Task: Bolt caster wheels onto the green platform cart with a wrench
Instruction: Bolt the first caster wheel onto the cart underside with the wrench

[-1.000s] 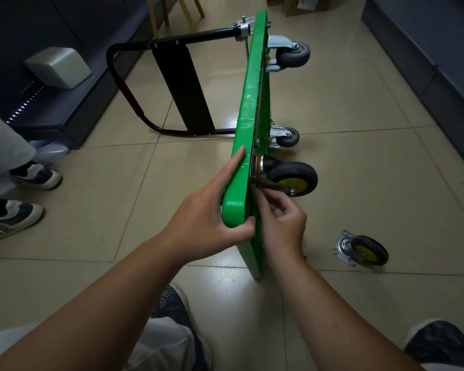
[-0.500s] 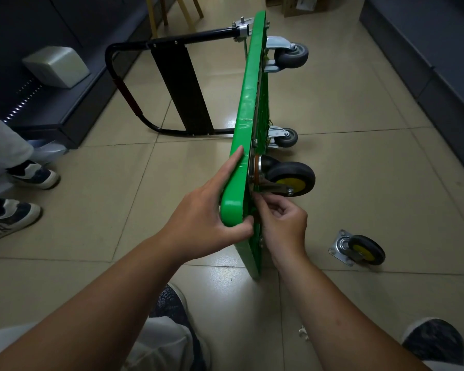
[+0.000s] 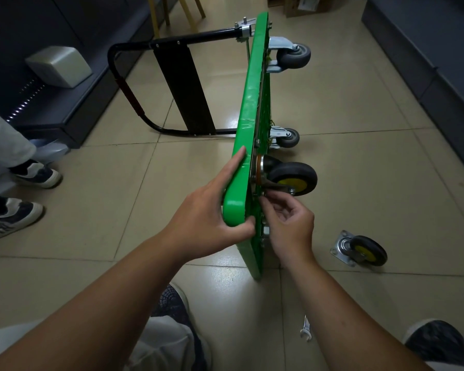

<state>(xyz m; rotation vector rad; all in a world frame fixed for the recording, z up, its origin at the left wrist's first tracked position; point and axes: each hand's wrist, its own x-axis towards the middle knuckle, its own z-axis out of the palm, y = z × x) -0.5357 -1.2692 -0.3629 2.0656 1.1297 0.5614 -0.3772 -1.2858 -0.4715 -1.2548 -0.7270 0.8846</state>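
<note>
The green platform cart (image 3: 248, 111) stands on its long edge on the floor, underside facing right. A black caster with a yellow hub (image 3: 292, 178) sits against the underside near the close corner. My left hand (image 3: 209, 212) grips that corner, index finger straight along the top face, thumb under the rim. My right hand (image 3: 287, 220) pinches a small fastener at the caster's mounting plate with thumb and fingertips; the fastener itself is mostly hidden. A second yellow-hub caster (image 3: 359, 251) lies loose on the floor to the right. A small wrench (image 3: 305, 330) lies on the tiles beside my right forearm.
Two grey casters (image 3: 292, 56) (image 3: 287, 136) are fixed at the cart's far end, with the black folding handle (image 3: 182, 89) lying out to the left. Another person's shoes (image 3: 11, 218) are at the left. Dark cabinets line both sides; a cardboard box (image 3: 306, 4) stands beyond the cart.
My right hand's fingers have shifted slightly at the caster plate, the wrist turning outward. The view tilted down, bringing the wrench on the floor into sight. The left hand keeps its hold.
</note>
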